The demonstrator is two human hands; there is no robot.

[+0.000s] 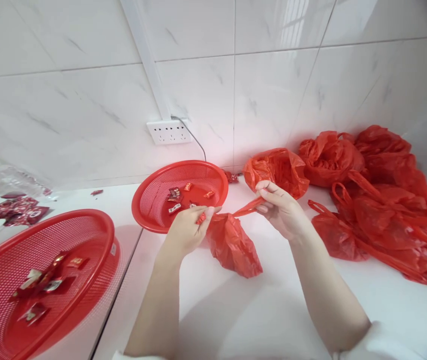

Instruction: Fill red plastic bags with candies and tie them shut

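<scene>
A small red plastic bag (234,245) hangs between my hands just over the white tabletop, its lower part bulging. My left hand (188,230) is closed on one gathered handle of the bag, a bit of red plastic poking out by the thumb. With thumb and fingers pinched, my right hand (279,207) grips the other handle, which is stretched out to the right. Behind my left hand stands a round red plastic basket (141,205) with several small wrapped candies in it. Past my right hand is an open red plastic bag (296,175).
A larger red basket (104,225) with a few wrapped snacks stands at left. Behind it lie red packets (20,210) and a clear plastic bottle (16,177). Filled red bags (386,210) are heaped at right. A socket strip (168,132) with a cable is on the tiled wall.
</scene>
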